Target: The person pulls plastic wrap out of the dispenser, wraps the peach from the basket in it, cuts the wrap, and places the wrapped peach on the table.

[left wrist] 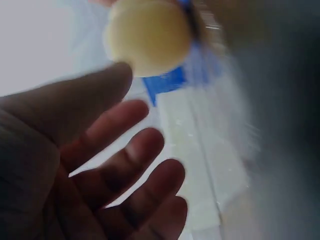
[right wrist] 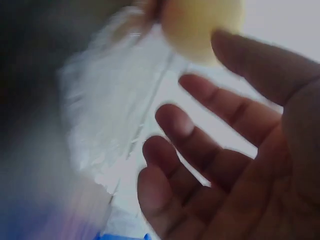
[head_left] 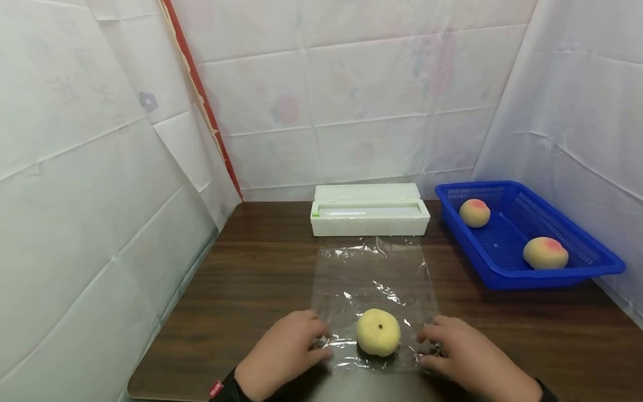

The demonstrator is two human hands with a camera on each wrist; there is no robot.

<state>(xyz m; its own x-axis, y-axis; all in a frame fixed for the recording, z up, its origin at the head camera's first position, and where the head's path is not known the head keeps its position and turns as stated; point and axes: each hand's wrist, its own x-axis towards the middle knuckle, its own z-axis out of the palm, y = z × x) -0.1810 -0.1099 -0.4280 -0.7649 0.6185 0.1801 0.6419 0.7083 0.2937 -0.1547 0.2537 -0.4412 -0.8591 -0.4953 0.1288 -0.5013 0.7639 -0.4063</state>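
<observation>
A pale yellow peach (head_left: 378, 333) with a small dark stem spot sits on a sheet of clear cling film (head_left: 374, 276) near the table's front. My left hand (head_left: 290, 350) is at the film's left edge, its fingers loosely bent and spread apart in the left wrist view. At the opposite edge, my right hand (head_left: 467, 352) mirrors it, fingers apart with nothing between thumb and fingers in the right wrist view. The peach lies between both hands. From a white cling film box (head_left: 370, 226) with its lid raised, the film runs toward me.
A blue plastic basket (head_left: 489, 274) at the right holds two peaches, one at its far end (head_left: 474, 213) and one nearer (head_left: 545, 253). The dark wooden table (head_left: 251, 279) is bordered at the back and sides by white patterned sheeting (head_left: 361, 89).
</observation>
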